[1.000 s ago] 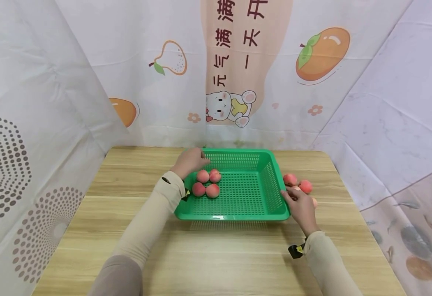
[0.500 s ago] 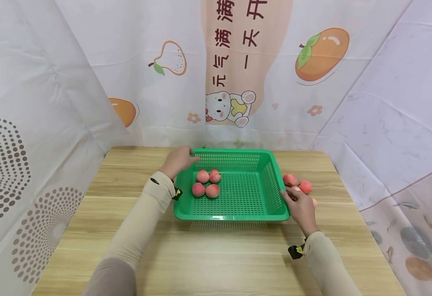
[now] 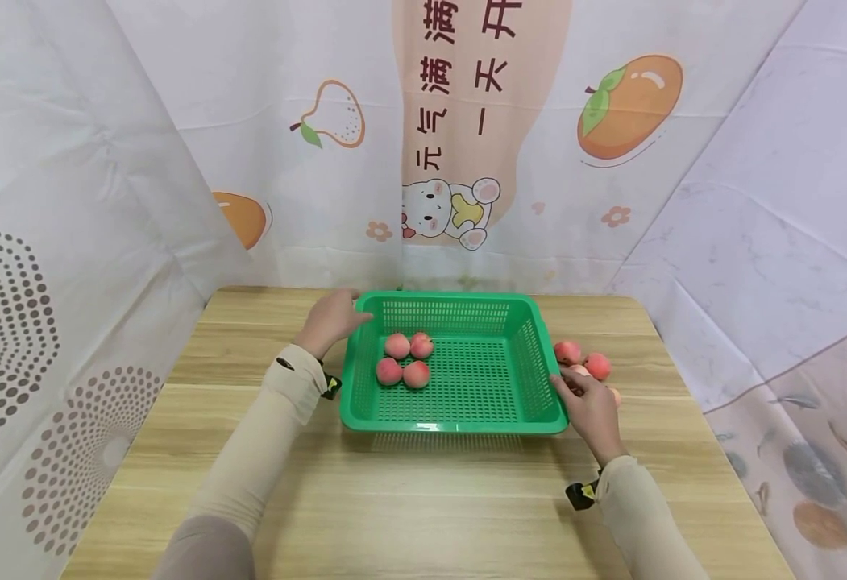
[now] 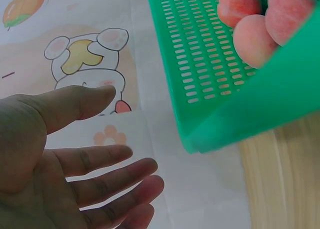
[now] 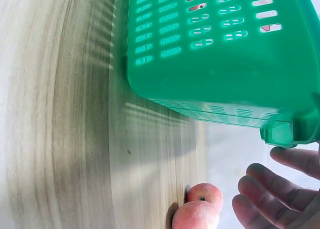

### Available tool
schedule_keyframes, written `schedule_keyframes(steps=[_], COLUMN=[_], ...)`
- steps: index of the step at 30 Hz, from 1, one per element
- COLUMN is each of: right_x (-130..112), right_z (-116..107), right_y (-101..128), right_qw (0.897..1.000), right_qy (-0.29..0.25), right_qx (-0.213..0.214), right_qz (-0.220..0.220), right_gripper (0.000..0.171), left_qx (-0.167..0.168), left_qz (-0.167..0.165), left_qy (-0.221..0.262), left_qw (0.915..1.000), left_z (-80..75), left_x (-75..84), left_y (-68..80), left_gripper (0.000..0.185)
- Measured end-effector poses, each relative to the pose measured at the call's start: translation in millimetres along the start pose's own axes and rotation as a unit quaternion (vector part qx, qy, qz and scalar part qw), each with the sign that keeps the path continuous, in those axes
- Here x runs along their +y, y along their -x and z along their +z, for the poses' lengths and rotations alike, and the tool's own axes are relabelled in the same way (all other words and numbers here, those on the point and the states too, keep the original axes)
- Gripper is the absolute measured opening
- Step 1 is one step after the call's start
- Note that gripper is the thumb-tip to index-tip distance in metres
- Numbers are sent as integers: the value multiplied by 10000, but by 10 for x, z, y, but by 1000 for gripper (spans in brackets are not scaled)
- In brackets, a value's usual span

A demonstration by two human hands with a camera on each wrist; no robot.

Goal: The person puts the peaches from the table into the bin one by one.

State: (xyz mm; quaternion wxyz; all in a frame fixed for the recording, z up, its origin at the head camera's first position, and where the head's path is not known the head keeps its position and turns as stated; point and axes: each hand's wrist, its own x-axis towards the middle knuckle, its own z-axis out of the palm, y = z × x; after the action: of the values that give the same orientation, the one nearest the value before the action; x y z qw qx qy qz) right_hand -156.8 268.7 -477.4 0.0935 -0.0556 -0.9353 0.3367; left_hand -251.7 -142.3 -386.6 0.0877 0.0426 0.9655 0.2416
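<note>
A green slotted basket (image 3: 459, 297) stands in the middle of the wooden table (image 3: 423, 499), with several pink peaches (image 3: 416, 374) lying in its left half. My left hand (image 3: 354, 310) is open just outside the basket's back left corner, fingers straight. In the left wrist view that hand (image 4: 125, 154) is apart from the basket wall (image 4: 250, 114), and the peaches (image 4: 255, 39) show over the rim. My right hand (image 3: 568, 387) rests with relaxed fingers against the basket's right rim. More peaches (image 3: 599, 365) lie on the table behind it.
Printed cloth walls close in the table at the back and on both sides. In the right wrist view, two peaches (image 5: 202, 196) lie on the wood beside my right hand (image 5: 270, 184), under the basket's corner (image 5: 215, 89). Bare wood stretches in front of the basket.
My left hand has drawn back to the left, from over the basket's back rim to outside its back left corner. The right hand, basket and peaches have stayed put.
</note>
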Motion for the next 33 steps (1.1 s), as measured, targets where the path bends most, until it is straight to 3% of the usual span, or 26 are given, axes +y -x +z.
schedule_keyframes(steps=[4,8,19,33], right_x=[2,7,3,8], right_z=[-2,2,3,11], right_y=[3,5,8,5], right_qw=[10000,10000,9999,9996], right_qy=[-40,-38,-145,-186], right_qx=[-36,-24,-36,-53], right_qz=[35,59,85,188], right_gripper=[42,43,44,44], left_qx=[-62,-248,-387,-155], left_qz=[-3,-206,-589,-578], left_qy=[98,209,564,878], left_qw=[9999,9993,9959,9943], left_z=[23,69,226,409], left_x=[-115,-207,-384,-493], left_y=[0,13,66,106], left_gripper=[67,71,70,60])
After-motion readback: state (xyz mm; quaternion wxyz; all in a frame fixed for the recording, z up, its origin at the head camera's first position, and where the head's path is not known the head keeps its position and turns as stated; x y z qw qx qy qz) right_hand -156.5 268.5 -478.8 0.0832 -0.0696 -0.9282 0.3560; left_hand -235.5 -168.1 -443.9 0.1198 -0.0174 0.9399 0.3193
